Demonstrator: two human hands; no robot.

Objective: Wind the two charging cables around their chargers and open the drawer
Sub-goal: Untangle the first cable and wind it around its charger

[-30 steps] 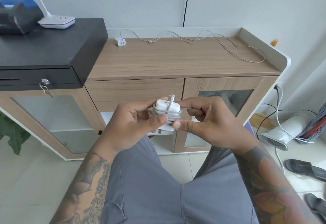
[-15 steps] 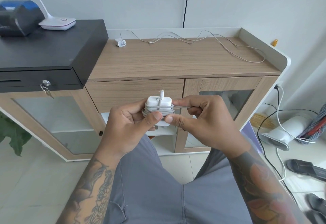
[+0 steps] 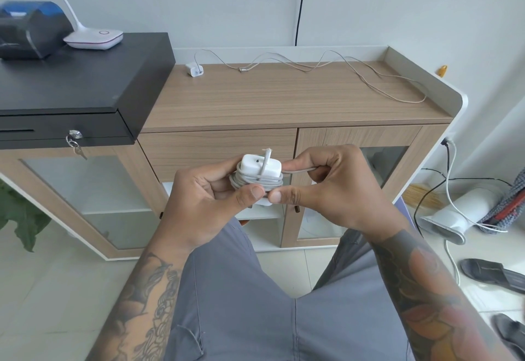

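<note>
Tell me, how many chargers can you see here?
2. One white charger, its cable mostly wound round it, is held in front of the cabinet by the left hand and right hand. The other charger sits on the cabinet top, its cable loose.

Finding no legible text, brand, number or sign anywhere. Seeing only blank white casing on the charger (image 3: 260, 165), with nothing readable. Noting a plain pink ring on the lamp base (image 3: 93, 38), not lettering.
</note>
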